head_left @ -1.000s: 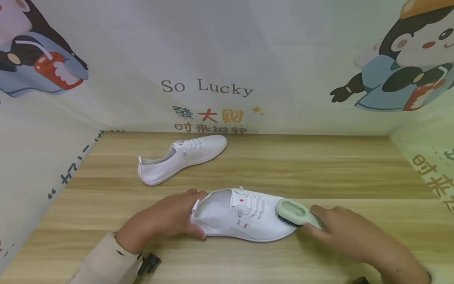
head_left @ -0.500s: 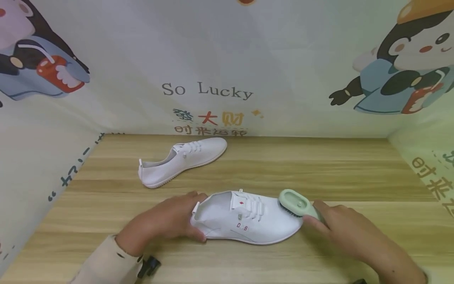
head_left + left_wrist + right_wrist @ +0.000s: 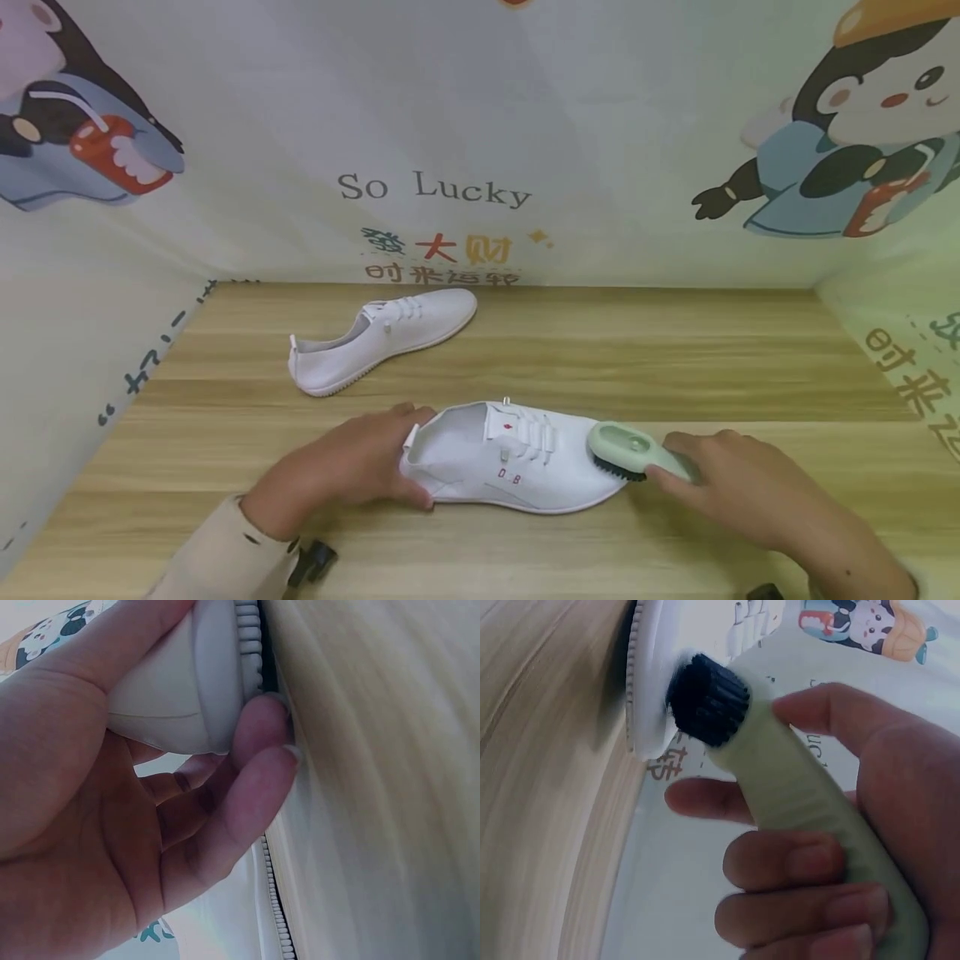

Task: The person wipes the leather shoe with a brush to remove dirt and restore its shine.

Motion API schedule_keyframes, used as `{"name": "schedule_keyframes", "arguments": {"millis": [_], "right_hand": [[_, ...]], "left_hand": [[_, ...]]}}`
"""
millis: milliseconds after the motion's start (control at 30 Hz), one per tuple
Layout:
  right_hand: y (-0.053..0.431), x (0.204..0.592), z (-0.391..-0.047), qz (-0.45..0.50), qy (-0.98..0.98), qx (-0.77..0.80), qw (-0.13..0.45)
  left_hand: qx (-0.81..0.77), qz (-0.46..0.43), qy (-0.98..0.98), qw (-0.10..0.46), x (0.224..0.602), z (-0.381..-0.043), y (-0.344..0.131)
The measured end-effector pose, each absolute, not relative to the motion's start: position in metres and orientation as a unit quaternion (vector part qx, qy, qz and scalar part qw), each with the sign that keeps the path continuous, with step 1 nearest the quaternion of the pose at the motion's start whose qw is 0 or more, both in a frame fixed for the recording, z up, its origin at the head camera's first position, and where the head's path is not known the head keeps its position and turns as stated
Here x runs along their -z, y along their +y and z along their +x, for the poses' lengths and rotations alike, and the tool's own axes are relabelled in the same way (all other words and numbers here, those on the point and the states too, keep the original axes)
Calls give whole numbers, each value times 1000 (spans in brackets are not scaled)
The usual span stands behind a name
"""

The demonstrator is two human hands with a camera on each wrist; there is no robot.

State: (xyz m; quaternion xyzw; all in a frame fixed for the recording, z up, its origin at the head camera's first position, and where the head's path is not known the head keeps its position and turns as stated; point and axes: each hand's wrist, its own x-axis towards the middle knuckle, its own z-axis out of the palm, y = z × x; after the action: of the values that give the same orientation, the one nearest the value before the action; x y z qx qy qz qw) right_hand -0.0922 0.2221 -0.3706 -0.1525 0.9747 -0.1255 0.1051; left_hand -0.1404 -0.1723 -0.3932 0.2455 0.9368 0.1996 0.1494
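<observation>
A white lace-up shoe [image 3: 465, 462] lies sole down on the wooden table, its toe pointing right. My left hand [image 3: 360, 458] grips it round the heel; the left wrist view shows the curled fingers [image 3: 259, 795] at the heel's sole edge. With its fingers wrapped round the handle, my right hand [image 3: 735, 483] holds a pale green brush [image 3: 622, 446]. Dark bristles [image 3: 709, 701] press against the shoe's toe in the right wrist view. Behind, a second white shoe [image 3: 382, 337] sits apart from both hands.
The wood-grain table top [image 3: 675, 358] is bordered by a pale printed cloth [image 3: 600, 167] at the back and both sides. A small black object [image 3: 313, 562] is by the left sleeve [image 3: 225, 554].
The brush moved up towards the far side of the toe, then came back down towards the near side. The left hand and both shoes stay where they were.
</observation>
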Motion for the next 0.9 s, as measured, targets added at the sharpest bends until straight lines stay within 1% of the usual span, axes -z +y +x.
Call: {"name": "schedule_keyframes", "arguments": {"millis": [133,233,333,500,800,900], "right_hand": [[218,372,-90,-182,970,131,97],[215,373,-90,-199,969,128,78],[213,373,-92,-200,970,123,60],[211,373,-94,-180,974,122,56],[212,371,-97,-162,978,122,41],[212,370,-97,-156,979,127,30]], "left_hand": [[-204,248,934,156,392,-141,-172],[-203,249,934,153,392,-141,-173],[-201,253,935,147,392,-142,-173],[-200,268,932,143,392,-142,-174],[-151,283,944,80,394,-142,-169],[-135,273,951,61,396,-143,-167]]}}
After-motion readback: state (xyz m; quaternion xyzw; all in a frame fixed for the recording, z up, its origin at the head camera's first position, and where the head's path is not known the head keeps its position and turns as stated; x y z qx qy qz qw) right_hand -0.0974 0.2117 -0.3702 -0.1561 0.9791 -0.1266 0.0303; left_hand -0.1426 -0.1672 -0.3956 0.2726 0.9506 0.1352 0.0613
